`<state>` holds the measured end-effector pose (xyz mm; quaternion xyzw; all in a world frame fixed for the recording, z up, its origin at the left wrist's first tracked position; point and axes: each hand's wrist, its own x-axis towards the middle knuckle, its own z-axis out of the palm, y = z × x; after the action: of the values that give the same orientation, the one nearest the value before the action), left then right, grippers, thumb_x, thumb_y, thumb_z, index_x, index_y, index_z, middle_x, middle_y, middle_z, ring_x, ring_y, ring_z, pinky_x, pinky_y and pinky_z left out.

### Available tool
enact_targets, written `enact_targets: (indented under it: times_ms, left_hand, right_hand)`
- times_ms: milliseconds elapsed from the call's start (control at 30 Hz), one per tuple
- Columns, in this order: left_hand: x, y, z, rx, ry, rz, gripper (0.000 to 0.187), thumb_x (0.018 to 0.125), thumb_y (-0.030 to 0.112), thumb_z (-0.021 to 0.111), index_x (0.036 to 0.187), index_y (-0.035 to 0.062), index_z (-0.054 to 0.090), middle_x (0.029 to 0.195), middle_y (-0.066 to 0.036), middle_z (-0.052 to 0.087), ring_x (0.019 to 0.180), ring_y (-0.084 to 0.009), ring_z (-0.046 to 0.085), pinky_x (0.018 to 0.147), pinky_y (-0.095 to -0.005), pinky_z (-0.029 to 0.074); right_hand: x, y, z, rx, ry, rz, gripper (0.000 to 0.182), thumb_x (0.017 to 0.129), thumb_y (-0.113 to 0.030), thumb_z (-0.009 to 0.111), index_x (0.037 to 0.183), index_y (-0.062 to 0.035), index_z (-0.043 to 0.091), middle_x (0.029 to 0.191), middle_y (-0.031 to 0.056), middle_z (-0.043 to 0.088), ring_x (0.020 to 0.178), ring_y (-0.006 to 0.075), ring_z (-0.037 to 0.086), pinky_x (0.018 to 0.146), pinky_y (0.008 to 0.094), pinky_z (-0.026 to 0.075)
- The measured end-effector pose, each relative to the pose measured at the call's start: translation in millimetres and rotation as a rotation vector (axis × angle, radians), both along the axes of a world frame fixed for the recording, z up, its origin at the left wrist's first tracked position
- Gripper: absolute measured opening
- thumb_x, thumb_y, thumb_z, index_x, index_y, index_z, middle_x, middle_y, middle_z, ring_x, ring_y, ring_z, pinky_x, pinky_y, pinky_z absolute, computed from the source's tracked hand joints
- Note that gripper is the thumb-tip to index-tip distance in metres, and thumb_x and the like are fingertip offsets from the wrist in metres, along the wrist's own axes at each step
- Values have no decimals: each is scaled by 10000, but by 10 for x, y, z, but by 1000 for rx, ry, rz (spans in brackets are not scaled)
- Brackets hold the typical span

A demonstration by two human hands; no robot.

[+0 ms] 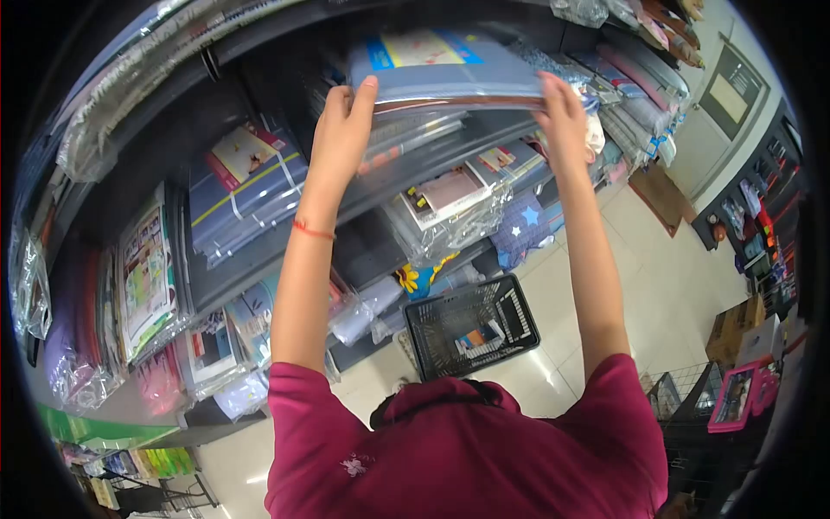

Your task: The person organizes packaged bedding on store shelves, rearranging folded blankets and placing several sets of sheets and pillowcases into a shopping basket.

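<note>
Both my hands are at the ends of a blue-grey folded textile package (450, 82) with a yellow and blue label, over an upper shelf. My left hand (344, 125) grips its left front edge, thumb on top. At the right end, my right hand (562, 117) holds the package's edge, slightly blurred. Under the package lie other wrapped packages (415, 138), partly hidden. A stack of blue folded packages with yellow and white straps (246, 203) stands to the left of my left hand.
A black basket (417, 350) with a small packet inside stands on the floor below. The dark shelf edge (380, 182) runs across under my hands. Wrapped goods fill lower shelves. A door (726, 95), mat (661, 199) and cardboard box (733, 329) are at the right.
</note>
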<state>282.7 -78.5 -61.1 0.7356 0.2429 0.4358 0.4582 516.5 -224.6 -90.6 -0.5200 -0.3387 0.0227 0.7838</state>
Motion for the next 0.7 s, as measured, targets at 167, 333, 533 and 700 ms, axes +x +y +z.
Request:
enact_targets:
  times_ms: [167, 333, 533, 700]
  left_hand:
    - [465, 945, -110, 296, 320, 254, 681, 904, 550, 436, 1118, -85, 556, 1178, -317, 516, 1119, -458, 481, 972, -437, 380]
    - [783, 1126, -246, 352, -200, 203, 653, 931, 407, 477, 1382, -41, 329, 1377, -285, 391, 1297, -396, 366, 1079, -387, 283]
    - [821, 1162, -381, 291, -182, 76, 535, 967, 374, 428, 1343, -6, 408, 1392, -258, 377, 1308, -368, 352, 1082, -386, 268]
    - [756, 1045, -446, 385, -97, 168, 588, 965, 402, 410, 1389, 1, 338, 1416, -237, 339, 1344, -358, 291, 1104, -395, 219]
  right_hand:
    - [697, 890, -67, -69, -312, -171, 333, 865, -254, 664, 1072, 3, 619, 841, 5, 610, 670, 56, 510, 594, 208, 398]
    - [1200, 1330, -203, -4, 107, 203, 420, 859, -346, 630, 1140, -36, 594, 906, 16, 592, 673, 66, 477, 574, 219, 362]
    - [1312, 1760, -317, 48, 289, 271, 530, 897, -439, 479, 1240, -38, 526, 771, -29, 498, 612, 79, 420, 550, 229, 330]
    - [1238, 1784, -248, -41, 180, 238, 471, 896, -437, 473, 1074, -23, 611, 743, -3, 489, 623, 94, 428, 556, 253, 324]
